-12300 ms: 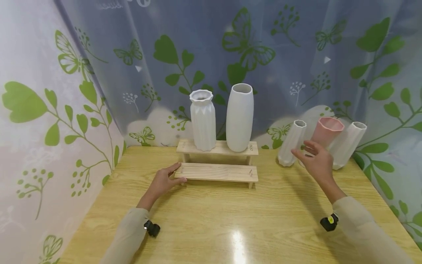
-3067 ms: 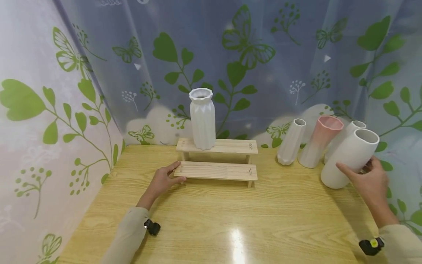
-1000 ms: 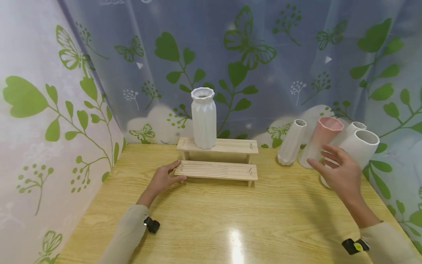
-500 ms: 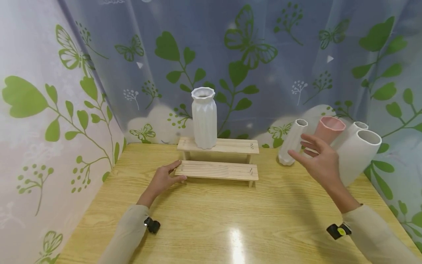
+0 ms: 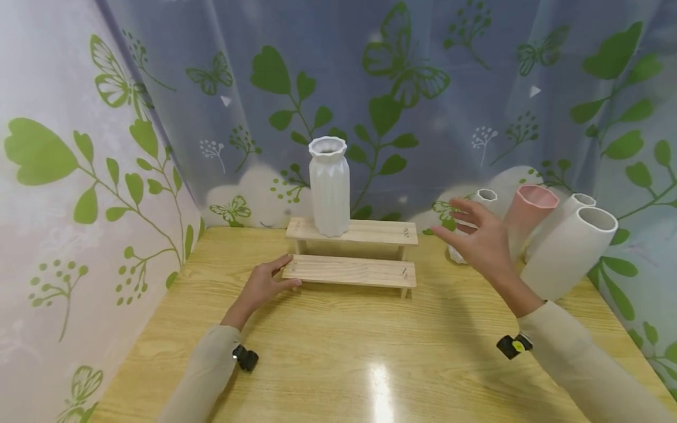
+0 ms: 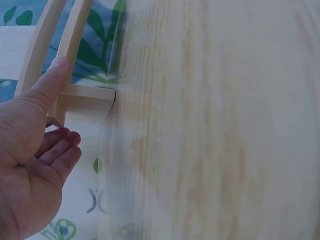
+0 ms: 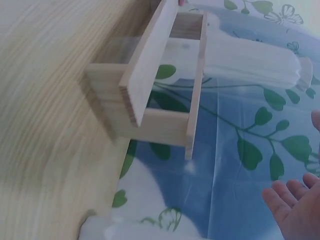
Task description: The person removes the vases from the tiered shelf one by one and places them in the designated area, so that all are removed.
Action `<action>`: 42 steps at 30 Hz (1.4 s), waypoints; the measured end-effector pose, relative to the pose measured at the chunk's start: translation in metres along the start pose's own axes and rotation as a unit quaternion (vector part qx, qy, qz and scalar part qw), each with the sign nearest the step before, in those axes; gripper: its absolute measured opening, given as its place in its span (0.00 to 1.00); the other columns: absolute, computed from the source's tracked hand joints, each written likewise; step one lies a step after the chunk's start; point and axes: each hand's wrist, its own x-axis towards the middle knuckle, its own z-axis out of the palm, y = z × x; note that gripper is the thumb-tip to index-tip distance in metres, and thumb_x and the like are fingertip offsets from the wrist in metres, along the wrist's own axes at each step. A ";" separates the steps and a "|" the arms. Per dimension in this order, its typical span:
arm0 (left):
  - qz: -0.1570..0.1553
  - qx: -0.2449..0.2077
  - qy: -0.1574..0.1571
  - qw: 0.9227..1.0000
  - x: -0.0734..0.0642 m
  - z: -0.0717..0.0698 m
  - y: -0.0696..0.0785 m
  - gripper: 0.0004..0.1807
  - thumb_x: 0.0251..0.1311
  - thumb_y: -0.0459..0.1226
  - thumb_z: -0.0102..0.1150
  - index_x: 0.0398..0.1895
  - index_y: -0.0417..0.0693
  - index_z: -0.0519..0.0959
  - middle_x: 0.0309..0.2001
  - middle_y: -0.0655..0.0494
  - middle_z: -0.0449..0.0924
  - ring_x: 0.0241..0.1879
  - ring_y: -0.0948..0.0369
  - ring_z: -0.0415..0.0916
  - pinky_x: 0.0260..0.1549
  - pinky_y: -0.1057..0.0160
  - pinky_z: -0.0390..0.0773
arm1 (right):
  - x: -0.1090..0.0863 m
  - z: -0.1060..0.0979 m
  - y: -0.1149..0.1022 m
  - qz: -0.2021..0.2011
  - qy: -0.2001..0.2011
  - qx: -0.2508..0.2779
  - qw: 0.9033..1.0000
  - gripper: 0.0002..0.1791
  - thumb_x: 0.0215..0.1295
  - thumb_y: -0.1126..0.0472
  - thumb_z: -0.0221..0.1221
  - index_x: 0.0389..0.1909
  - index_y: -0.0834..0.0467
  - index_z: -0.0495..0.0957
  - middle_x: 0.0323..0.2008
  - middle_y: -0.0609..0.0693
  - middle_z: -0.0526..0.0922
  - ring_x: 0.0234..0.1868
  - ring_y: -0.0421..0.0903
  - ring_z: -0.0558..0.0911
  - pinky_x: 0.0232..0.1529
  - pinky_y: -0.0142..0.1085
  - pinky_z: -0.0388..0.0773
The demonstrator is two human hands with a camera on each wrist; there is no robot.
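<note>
A two-tier wooden stand (image 5: pixel 349 271) sits on the table, and my left hand (image 5: pixel 262 285) holds the left end of its lower shelf between thumb and fingers. In the left wrist view the thumb of that hand (image 6: pixel 35 150) presses on the board's edge. On the upper shelf stands a white fluted vase (image 5: pixel 330 194) with a ruffled rim. My right hand (image 5: pixel 483 241) is raised, fingers spread, holding nothing. It partly covers a slim white faceted vase (image 5: pixel 486 197). The right wrist view shows this hand (image 7: pixel 300 205) apart from the stand.
At the right stand a pink-and-white vase (image 5: pixel 534 197), a smooth white vase (image 5: pixel 571 252) and, partly hidden behind it, another white vase (image 5: pixel 582 200). Patterned curtain (image 5: pixel 423 135) hangs behind the wooden table (image 5: pixel 317 352).
The smooth white vase went from the upper shelf to the right group, and my right hand let go of it. That hand has since moved left. My left hand stays on the stand.
</note>
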 end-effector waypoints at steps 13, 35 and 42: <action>-0.004 0.000 -0.003 1.000 0.001 0.000 -0.001 0.43 0.60 0.46 0.73 0.76 0.41 0.66 0.75 0.43 0.63 0.74 0.45 0.62 0.68 0.50 0.72 | 0.029 0.034 -0.015 -0.008 -0.040 0.033 0.999 0.39 0.59 0.46 0.75 0.68 0.55 0.75 0.66 0.53 0.77 0.62 0.54 0.80 0.62 0.49 0.81; -0.005 0.004 0.002 1.000 0.000 0.000 -0.003 0.43 0.60 0.44 0.73 0.76 0.41 0.67 0.75 0.42 0.64 0.74 0.46 0.63 0.68 0.50 0.72 | 0.053 0.091 -0.044 -0.001 -0.115 0.029 0.993 0.48 0.55 0.36 0.73 0.74 0.49 0.68 0.72 0.54 0.72 0.65 0.57 0.78 0.61 0.52 0.81; 0.005 -0.003 0.009 1.000 -0.001 0.001 -0.002 0.42 0.59 0.43 0.74 0.75 0.40 0.67 0.74 0.42 0.65 0.73 0.46 0.63 0.68 0.50 0.72 | 0.061 0.114 -0.050 -0.003 -0.118 0.010 0.993 0.49 0.55 0.37 0.74 0.75 0.52 0.67 0.72 0.54 0.71 0.66 0.59 0.77 0.59 0.55 0.81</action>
